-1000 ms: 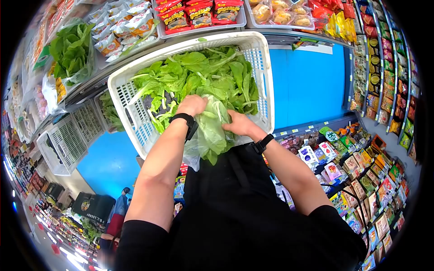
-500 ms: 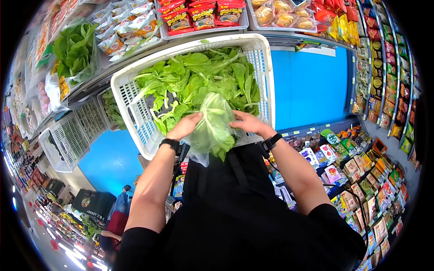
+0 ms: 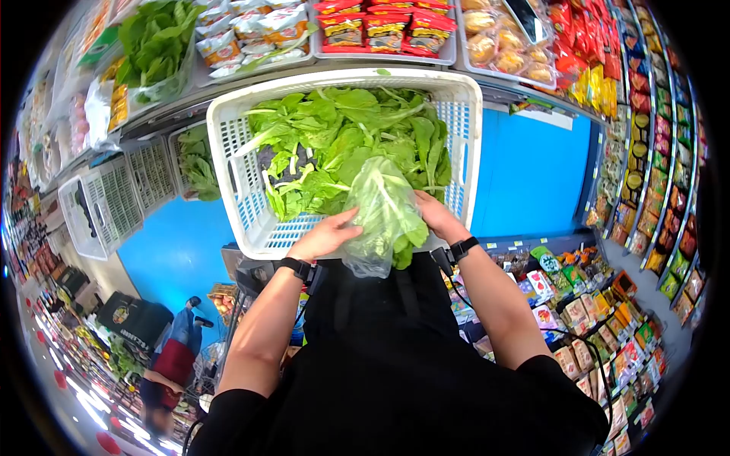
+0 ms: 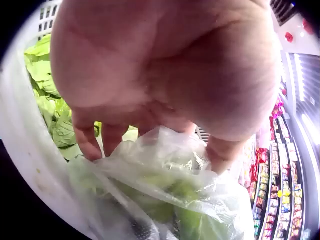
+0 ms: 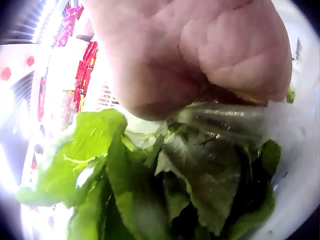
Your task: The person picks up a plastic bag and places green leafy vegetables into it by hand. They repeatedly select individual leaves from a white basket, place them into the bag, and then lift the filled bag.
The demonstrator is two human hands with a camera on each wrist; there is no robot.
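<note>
Both hands hold a clear plastic bag of leafy greens (image 3: 378, 201) over the near rim of a white crate. My left hand (image 3: 323, 234) grips the bag's left side; its thumb and fingers stand on either side of the film (image 4: 165, 160) in the left wrist view. At the other side, my right hand (image 3: 441, 216) holds bag and greens, its fingertips hidden. Loose leaves (image 5: 135, 185) stick out of the bag below that palm in the right wrist view. More loose greens (image 3: 334, 129) lie in the crate (image 3: 228, 121).
Behind the crate is a shelf with trays of red snack packets (image 3: 385, 32) and wrapped buns (image 3: 506, 45). Bagged greens (image 3: 158, 45) stand at back left. Packaged goods (image 3: 601, 304) fill a display at right. Other crates (image 3: 95, 205) and a person (image 3: 173, 349) are at left.
The left hand has come back out of the crate's greens to the bag's left side. The bag has shifted slightly right and is turned, and the view has swung a little.
</note>
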